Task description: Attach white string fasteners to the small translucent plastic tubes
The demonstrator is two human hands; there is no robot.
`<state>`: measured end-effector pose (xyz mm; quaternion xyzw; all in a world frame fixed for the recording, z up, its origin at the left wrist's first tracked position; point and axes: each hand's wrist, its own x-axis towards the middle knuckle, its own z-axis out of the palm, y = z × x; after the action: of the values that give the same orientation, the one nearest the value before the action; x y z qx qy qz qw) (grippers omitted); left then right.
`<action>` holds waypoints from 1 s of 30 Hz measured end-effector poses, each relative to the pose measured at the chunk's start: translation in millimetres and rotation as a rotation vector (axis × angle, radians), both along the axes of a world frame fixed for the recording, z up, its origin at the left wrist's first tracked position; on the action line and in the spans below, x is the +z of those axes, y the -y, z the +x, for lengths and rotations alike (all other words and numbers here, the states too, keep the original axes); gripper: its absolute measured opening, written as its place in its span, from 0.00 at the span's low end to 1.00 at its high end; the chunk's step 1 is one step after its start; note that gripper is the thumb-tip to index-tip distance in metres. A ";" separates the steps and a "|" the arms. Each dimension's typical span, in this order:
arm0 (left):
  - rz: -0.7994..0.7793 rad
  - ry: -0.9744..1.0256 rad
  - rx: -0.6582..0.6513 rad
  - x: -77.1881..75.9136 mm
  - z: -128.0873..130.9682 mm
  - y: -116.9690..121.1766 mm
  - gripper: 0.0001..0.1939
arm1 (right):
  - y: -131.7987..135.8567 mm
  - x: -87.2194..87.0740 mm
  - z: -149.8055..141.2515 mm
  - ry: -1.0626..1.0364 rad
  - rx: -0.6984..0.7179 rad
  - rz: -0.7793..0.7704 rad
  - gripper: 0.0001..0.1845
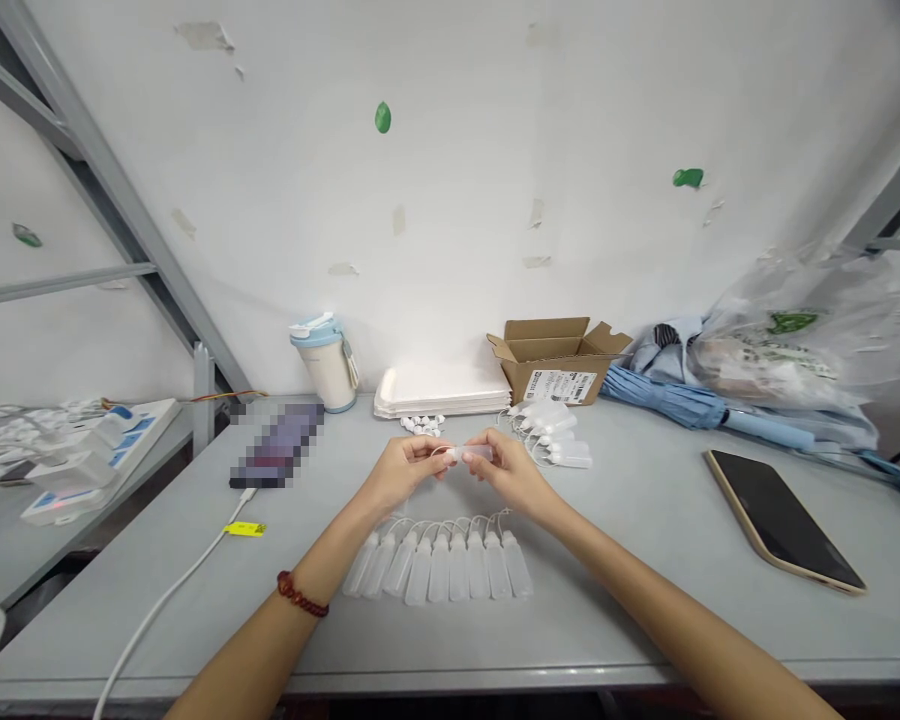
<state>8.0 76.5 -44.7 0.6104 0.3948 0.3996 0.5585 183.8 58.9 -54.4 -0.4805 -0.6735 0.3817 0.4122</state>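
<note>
Between my two hands, above the grey table, is a small translucent plastic bottle [477, 452] lying sideways. My left hand [409, 470] is closed, pinching its narrow white neck or cap end; a thin loop shows there. The body of the bottle is gripped by my right hand [511, 470], whose fingers partly hide it. Nearer me, a row of similar small bottles [439, 568] lies side by side, thin white loops at their tops. Behind my left hand sits a small heap of white caps [422, 425]. More small bottles [559, 436] lie beyond my right hand.
At the back stand a cream tumbler [326, 368], stacked white trays [442, 388] and an open cardboard box [559, 365]. A blue umbrella [667, 398] and a phone [784, 520] lie to the right. A charging cable [172, 590] crosses the left side, beside a power strip [109, 460].
</note>
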 end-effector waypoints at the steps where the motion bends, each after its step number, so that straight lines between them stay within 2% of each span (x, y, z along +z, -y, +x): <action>1: -0.009 0.002 0.003 0.1 0.4 0.3 0.14 | -0.3 -0.4 0.1 -0.015 0.004 -0.003 0.09; 5: -0.043 0.027 -0.021 -1.8 0.6 0.4 0.13 | -0.7 -1.7 0.6 -0.032 0.017 0.028 0.10; 11: -0.094 -0.058 -0.121 -4.9 -2.0 -0.9 0.20 | 1.9 0.8 0.3 0.037 0.032 0.148 0.08; 19: 0.096 -0.119 -0.113 -6.4 -0.7 0.7 0.14 | -1.9 -0.7 1.8 -0.045 0.009 0.025 0.11; 23: 0.091 -0.103 -0.078 -7.6 2.5 2.0 0.14 | -5.8 -3.6 3.3 -0.131 0.009 -0.076 0.14; 30: 0.050 -0.149 -0.077 -5.0 0.8 0.6 0.19 | -3.6 0.8 2.8 -0.169 0.039 -0.028 0.13</action>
<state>8.8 76.0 -49.8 0.6668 0.4015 0.3412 0.5271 186.7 62.5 -53.6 -0.4391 -0.6401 0.4381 0.4533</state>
